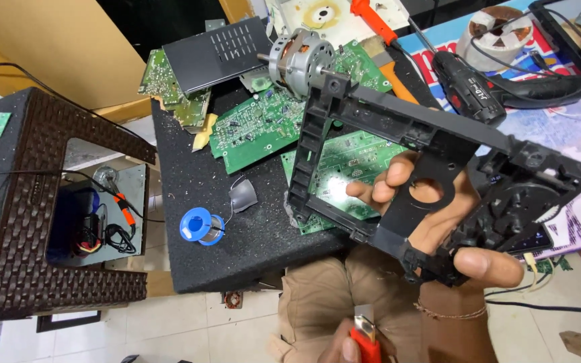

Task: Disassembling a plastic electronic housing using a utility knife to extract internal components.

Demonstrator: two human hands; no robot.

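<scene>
Plastic frame (378, 128): black, held up tilted above the worktop (237, 228) and the person's lap.
Right hand (438, 222): fingers clamped on the plastic frame from behind, thumb pressing its lower edge, fingertips showing through the opening.
Left hand (352, 343): low in view, fingers closed on an orange-handled tool (366, 339) with a short metal tip pointing up.
Circuit boards (257, 128): green, heaped on the worktop behind the frame.
Motor (296, 57): grey, lying among the boards.
Solder spool (200, 225): blue, near the worktop's front edge.
Drill (469, 84): black, lying to the right.
</scene>
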